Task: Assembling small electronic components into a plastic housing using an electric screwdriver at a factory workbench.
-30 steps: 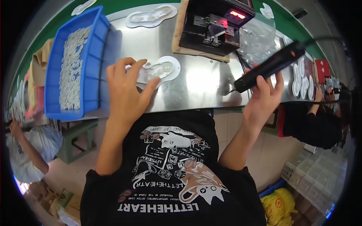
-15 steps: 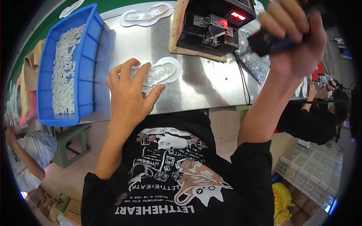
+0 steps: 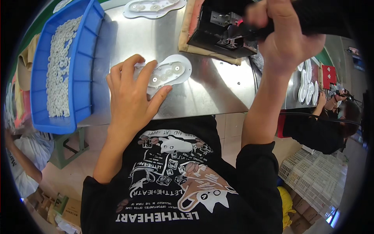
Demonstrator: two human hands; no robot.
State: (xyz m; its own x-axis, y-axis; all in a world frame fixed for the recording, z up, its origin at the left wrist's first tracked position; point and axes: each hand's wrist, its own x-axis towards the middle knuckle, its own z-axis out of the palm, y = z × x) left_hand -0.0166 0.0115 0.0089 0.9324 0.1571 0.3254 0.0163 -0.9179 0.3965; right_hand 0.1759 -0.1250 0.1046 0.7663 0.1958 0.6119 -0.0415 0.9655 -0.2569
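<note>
My left hand (image 3: 130, 91) rests with spread fingers over the left end of a white figure-eight plastic housing (image 3: 171, 72), steadying it on the metal table (image 3: 210, 99). Small pale gears sit inside the housing, and my palm hides part of it. Up at the right, my right hand (image 3: 286, 43) is closed around a dark electric screwdriver (image 3: 321, 15), blurred and partly cut off by the picture's edge. Its front end, mostly hidden by my fingers, is beside a black screw feeder (image 3: 208, 35) with metal brackets.
A blue bin (image 3: 83, 66) of small white rings (image 3: 58, 74) stands left. Another white housing (image 3: 154, 7) lies at the far edge. A tan pad (image 3: 206, 54) is under the feeder. Two people work nearby, one left (image 3: 29, 160), one right (image 3: 319, 130), beside stacked crates (image 3: 311, 173).
My right hand has moved left with the screwdriver, closer to the feeder, and now covers its red display. My left hand stays on the housing. The view has shifted slightly.
</note>
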